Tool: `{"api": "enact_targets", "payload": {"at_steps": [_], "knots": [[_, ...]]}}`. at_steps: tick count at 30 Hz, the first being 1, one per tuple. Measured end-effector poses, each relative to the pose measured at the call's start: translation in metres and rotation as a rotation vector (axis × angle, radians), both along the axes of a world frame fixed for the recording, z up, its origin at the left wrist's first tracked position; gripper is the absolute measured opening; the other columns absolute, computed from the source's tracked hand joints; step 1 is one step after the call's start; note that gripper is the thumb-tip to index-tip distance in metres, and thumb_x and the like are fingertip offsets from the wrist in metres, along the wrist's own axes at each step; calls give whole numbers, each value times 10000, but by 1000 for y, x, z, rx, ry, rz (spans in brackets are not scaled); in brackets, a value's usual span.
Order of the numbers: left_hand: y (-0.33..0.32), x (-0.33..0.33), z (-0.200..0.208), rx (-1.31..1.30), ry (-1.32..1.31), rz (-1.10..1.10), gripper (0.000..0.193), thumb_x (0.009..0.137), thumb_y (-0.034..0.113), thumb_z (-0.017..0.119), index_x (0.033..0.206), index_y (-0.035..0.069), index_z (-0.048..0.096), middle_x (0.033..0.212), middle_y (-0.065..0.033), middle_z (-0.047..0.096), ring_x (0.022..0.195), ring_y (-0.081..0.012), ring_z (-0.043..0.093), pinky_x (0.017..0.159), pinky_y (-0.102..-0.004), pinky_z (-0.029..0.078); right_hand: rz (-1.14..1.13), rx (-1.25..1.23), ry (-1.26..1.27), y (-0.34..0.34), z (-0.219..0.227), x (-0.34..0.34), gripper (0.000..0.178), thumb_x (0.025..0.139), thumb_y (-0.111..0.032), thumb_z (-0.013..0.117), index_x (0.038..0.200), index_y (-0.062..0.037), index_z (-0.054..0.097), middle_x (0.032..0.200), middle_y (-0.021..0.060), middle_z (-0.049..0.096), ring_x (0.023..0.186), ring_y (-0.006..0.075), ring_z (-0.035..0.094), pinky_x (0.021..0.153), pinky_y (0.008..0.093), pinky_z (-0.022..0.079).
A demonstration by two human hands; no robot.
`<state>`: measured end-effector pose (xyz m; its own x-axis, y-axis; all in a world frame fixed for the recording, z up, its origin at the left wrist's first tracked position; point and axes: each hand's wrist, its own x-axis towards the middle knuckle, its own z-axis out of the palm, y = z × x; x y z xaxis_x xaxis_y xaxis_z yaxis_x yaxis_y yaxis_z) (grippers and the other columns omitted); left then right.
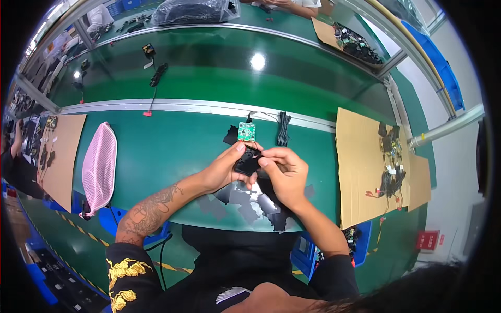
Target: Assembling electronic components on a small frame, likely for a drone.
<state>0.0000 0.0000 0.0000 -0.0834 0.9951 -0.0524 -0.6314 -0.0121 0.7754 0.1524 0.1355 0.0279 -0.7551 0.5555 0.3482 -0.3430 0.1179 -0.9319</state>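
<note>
My left hand point(225, 166) is closed around a small black plastic housing point(247, 162) above the table's near half. At the housing's right edge, the thumb and fingers of my right hand point(286, 172) are pinched together; what lies between them is too small to tell. Just beyond the housing lies a green circuit board point(247, 132) with a black lead running off its top. A bundled black cable point(283, 129) rests to the board's right. Several thin dark die-cut sheets point(242, 199) are scattered below my hands, partly hidden by them.
A pink mesh bag point(99, 169) lies at the left. Cardboard sheets stand at both sides, the right cardboard point(360, 172) bearing boards and wires point(391, 167). Beyond the metal rail point(198, 108) is a green conveyor surface point(209, 68) with wired parts. Blue bins point(362, 242) sit below the table edge.
</note>
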Motion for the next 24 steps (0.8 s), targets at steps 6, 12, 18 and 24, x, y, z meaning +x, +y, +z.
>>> {"api": "enact_targets", "payload": {"at_steps": [6,12,18,24], "knots": [[1,4,0,-4,29,-26,541,1162,525,346,1468,84,419,1181,-131,613,882,-222,690,763,-406,625,78,165,-81,-4,3,1,103,980,62,729,1080,84,725,992,124,723,694,208,771,594,300,596],[-3,10,14,-91,94,-24,492,1154,440,441,1490,87,377,1180,-108,590,883,-191,668,757,-376,605,-96,698,-26,6,0,1,209,875,73,787,1074,10,777,959,124,703,747,227,720,653,315,561],[-6,7,14,22,163,-76,461,1129,287,574,1487,76,376,1107,-85,573,852,-170,634,709,-351,576,-235,945,-38,4,5,8,441,790,-10,730,1191,-158,840,1199,129,600,1048,295,504,875,378,460],[-3,6,20,-2,107,-101,407,1129,303,584,1407,65,407,1047,-79,570,806,-140,600,654,-322,544,-80,805,-31,22,3,8,458,825,47,661,1215,-129,826,1289,146,590,1119,291,509,909,382,470]]}}
